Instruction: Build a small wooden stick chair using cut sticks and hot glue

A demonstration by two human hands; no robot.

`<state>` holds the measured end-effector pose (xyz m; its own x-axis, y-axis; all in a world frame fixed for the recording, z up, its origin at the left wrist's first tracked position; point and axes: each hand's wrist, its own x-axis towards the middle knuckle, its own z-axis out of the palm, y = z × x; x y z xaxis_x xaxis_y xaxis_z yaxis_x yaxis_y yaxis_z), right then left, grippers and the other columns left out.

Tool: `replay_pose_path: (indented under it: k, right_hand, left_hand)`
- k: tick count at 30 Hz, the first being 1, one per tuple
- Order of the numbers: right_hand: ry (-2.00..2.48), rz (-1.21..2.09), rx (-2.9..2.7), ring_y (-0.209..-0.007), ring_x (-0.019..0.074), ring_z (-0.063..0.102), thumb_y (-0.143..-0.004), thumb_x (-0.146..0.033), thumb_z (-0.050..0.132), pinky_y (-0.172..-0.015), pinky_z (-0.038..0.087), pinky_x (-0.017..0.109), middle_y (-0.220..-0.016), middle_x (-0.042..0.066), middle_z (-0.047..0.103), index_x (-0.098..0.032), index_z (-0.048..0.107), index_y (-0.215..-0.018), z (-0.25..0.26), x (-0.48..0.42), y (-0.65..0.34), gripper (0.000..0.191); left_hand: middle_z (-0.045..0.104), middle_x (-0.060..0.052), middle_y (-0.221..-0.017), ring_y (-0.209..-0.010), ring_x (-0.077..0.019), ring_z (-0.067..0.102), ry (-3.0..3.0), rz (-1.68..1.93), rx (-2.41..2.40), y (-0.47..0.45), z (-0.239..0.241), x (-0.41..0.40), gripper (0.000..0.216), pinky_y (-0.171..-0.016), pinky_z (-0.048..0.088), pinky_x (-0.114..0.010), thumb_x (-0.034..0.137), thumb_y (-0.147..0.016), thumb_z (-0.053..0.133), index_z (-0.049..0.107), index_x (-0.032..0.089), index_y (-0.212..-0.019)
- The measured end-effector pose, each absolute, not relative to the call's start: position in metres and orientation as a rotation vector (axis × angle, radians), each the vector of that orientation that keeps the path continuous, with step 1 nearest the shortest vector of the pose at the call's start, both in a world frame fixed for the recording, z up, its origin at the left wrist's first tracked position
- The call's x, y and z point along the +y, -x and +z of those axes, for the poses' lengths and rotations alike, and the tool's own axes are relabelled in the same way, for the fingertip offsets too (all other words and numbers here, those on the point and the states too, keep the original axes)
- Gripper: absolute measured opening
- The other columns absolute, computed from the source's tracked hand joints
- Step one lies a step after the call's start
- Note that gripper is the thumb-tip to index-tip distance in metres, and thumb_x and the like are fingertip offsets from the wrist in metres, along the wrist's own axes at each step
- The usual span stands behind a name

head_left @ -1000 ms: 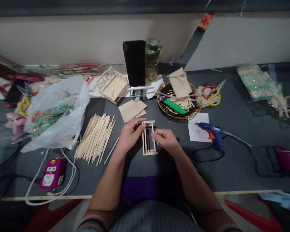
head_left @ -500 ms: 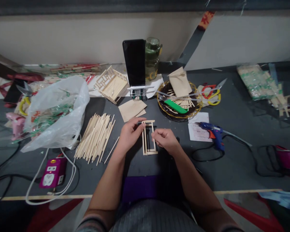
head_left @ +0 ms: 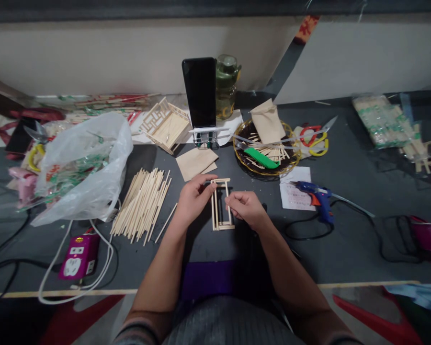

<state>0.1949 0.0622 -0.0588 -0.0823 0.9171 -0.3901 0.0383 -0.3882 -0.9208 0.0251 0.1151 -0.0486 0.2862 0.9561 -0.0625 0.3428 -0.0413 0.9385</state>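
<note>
A small rectangular frame of thin wooden sticks (head_left: 223, 224) is between my two hands, just above or on the dark table. My left hand (head_left: 195, 199) grips its upper left corner with thumb and fingers. On the opposite side, my right hand (head_left: 246, 207) pinches the right-hand stick near its middle. To the left lies a pile of loose wooden sticks (head_left: 141, 206), with a single stick (head_left: 166, 222) apart from it. A blue glue gun (head_left: 318, 196) rests to the right, its tip over a white paper (head_left: 296, 199).
Behind my hands are brown cards (head_left: 196, 163), a phone on a stand (head_left: 200, 93), a green bottle (head_left: 226, 86) and a stick-built box (head_left: 167, 125). A basket (head_left: 266, 172) holds a green comb (head_left: 261, 158); scissors (head_left: 319, 143) lie beside it. At left are a plastic bag (head_left: 82, 182) and a purple power socket (head_left: 79, 256).
</note>
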Motion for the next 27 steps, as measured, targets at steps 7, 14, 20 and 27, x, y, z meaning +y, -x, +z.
replay_pose_path:
  k: [7,14,20,27]
  right_hand:
    - [1.455,1.579,-1.032,-0.036,0.0062,0.027,-0.075,-0.047,0.065,-0.039,0.020,0.022,-0.039,-0.006,0.040,-0.018,0.058,-0.056,-0.058,0.062,-0.194,0.036]
    - [1.453,1.587,-1.016,-0.035,0.0057,0.028,-0.075,-0.047,0.065,-0.038,0.020,0.022,-0.039,-0.006,0.042,-0.018,0.058,-0.056,-0.057,0.062,-0.194,0.036]
    - [1.464,1.579,-1.016,-0.035,0.0052,0.028,-0.075,-0.049,0.065,-0.037,0.020,0.021,-0.039,-0.006,0.042,-0.018,0.058,-0.055,-0.058,0.062,-0.193,0.037]
    - [1.444,1.570,-1.030,-0.035,0.0058,0.029,-0.076,-0.049,0.064,-0.038,0.023,0.022,-0.039,-0.006,0.043,-0.018,0.058,-0.056,-0.061,0.062,-0.193,0.037]
  left_hand:
    - [0.068,-0.004,-0.084,-0.064,-0.0123,0.054,-1.577,0.790,1.232,-0.025,-0.049,0.115,0.026,-0.057,0.044,-0.023,0.033,-0.088,0.060,0.071,0.019,-0.106]
    - [0.068,-0.004,-0.082,-0.063,-0.0122,0.055,-1.583,0.791,1.238,-0.026,-0.049,0.115,0.026,-0.057,0.043,-0.024,0.033,-0.088,0.060,0.072,0.019,-0.105]
    - [0.067,-0.008,-0.119,-0.072,-0.0133,0.058,-1.674,0.662,1.232,-0.019,-0.043,0.113,0.043,-0.067,0.048,-0.027,0.037,-0.089,0.060,0.060,0.020,-0.128]
    - [0.024,-0.012,-0.160,-0.127,-0.0339,0.048,-1.875,0.367,1.031,-0.004,-0.021,0.094,0.117,-0.100,0.047,-0.046,0.058,-0.065,0.080,0.010,0.034,-0.156]
